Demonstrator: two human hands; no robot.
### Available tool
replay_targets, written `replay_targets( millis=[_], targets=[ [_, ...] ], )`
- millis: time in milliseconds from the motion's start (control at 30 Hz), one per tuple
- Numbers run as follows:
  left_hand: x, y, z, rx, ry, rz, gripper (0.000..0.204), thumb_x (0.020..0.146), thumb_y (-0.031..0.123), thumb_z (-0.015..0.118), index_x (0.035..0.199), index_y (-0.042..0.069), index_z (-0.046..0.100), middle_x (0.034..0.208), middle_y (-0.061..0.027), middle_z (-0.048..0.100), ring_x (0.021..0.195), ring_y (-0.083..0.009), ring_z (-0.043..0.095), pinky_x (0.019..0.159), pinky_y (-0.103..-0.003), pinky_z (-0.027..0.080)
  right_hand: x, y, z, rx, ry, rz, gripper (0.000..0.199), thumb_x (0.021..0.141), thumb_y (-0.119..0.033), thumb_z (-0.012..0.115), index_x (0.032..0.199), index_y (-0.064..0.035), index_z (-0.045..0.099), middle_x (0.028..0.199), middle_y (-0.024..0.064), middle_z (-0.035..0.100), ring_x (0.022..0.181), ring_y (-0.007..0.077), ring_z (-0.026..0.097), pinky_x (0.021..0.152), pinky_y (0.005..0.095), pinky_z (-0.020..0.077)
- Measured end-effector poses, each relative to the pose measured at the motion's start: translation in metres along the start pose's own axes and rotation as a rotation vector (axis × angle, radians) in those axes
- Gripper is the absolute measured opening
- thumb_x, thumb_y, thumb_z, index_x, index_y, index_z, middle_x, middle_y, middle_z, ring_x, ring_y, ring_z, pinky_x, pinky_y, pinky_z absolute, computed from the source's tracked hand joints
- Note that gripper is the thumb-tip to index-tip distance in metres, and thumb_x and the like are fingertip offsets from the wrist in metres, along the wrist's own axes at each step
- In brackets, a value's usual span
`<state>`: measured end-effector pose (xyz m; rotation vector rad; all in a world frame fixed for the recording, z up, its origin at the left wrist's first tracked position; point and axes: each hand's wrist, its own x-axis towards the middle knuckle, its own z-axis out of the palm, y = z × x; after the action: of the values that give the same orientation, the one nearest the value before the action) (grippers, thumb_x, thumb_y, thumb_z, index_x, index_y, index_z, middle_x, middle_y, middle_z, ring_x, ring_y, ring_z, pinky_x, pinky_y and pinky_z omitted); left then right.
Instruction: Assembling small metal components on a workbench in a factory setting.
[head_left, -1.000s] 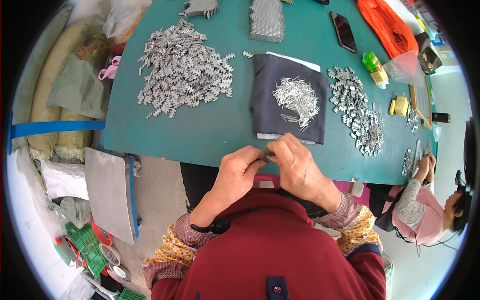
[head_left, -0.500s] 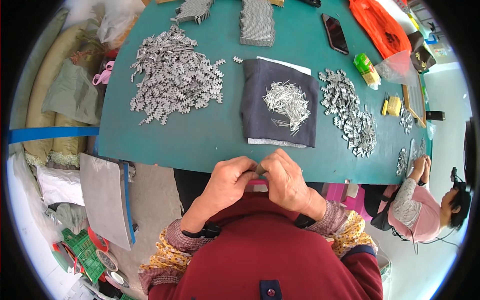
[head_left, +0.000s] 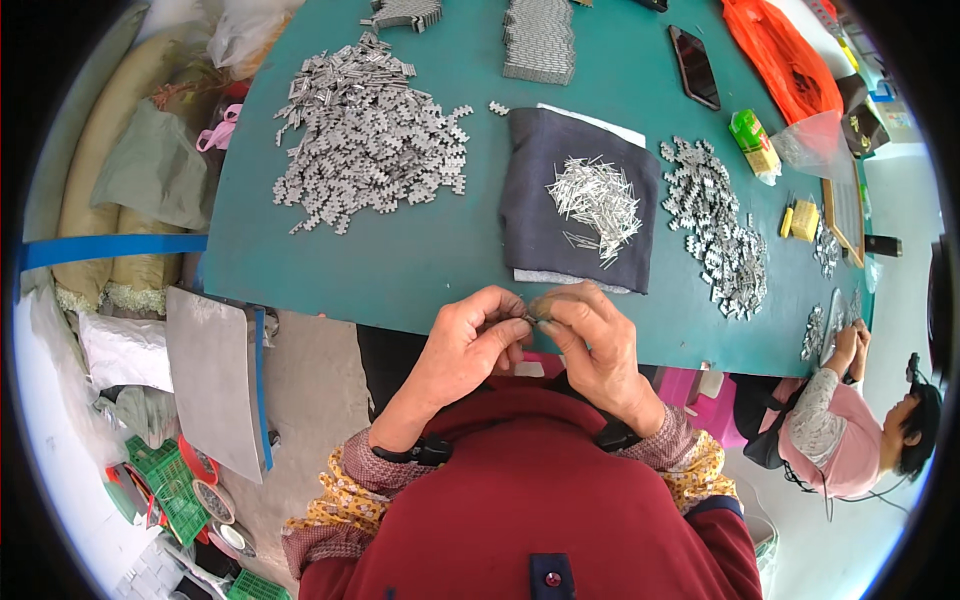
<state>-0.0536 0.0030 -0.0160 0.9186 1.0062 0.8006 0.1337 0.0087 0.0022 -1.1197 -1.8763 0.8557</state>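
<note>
Just over the near edge of the green table [head_left: 330,270], my left hand [head_left: 475,340] and my right hand [head_left: 592,345] meet with thumbs and forefingers pinched together. A tiny dark piece shows between the fingertips; it is too small to name. Beyond the hands lies a folded dark cloth [head_left: 530,215], with a heap of thin silvery pins [head_left: 597,205] on it. To the left spreads a large pile of small grey toothed metal pieces [head_left: 375,150]. On the right is a longer pile of similar shiny toothed pieces [head_left: 715,235].
Neat stacks of grey metal pieces [head_left: 538,40] stand at the far side. A phone [head_left: 694,68], a red plastic bag [head_left: 780,55] and a green-yellow packet [head_left: 755,147] lie at the far right. Another person [head_left: 835,425] sits at the right end. Sacks [head_left: 90,190] stand left.
My hands remain together, but the fingers have shifted and parted slightly, revealing the small dark piece between the tips. The whole view has shifted slightly, so the table things sit further right.
</note>
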Motion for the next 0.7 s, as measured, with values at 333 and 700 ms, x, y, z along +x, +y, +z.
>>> replay_targets(
  millis=[333, 700],
  targets=[
    [0.001, 0.000, 0.002, -0.104, -0.039, -0.070, 0.012, 0.096, 0.004, 0.059, 0.105, -0.003, 0.063, 0.081, -0.0051, 0.066, 0.062, -0.0075, 0.061, 0.053, -0.021, 0.049, 0.002, 0.003, -0.007, -0.073, -0.019, -0.101, 0.022, 0.080, 0.005, 0.068, 0.102, -0.0013, 0.066, 0.098, 0.0133, 0.063, 0.087, 0.0309, 0.062, 0.073, 0.0381, 0.0524],
    [0.004, -0.002, -0.010, -0.366, -0.015, -0.025, 0.021, 0.094, -0.002, 0.057, 0.114, -0.005, 0.058, 0.096, -0.0168, 0.069, 0.080, -0.0212, 0.070, 0.068, -0.030, 0.059, 0.031, 0.027, -0.024, -0.580, 0.092, -0.078, 0.023, 0.080, 0.006, 0.063, 0.102, -0.0020, 0.067, 0.091, 0.0122, 0.057, 0.085, 0.0321, 0.056, 0.075, 0.0419, 0.0467]
  ],
)
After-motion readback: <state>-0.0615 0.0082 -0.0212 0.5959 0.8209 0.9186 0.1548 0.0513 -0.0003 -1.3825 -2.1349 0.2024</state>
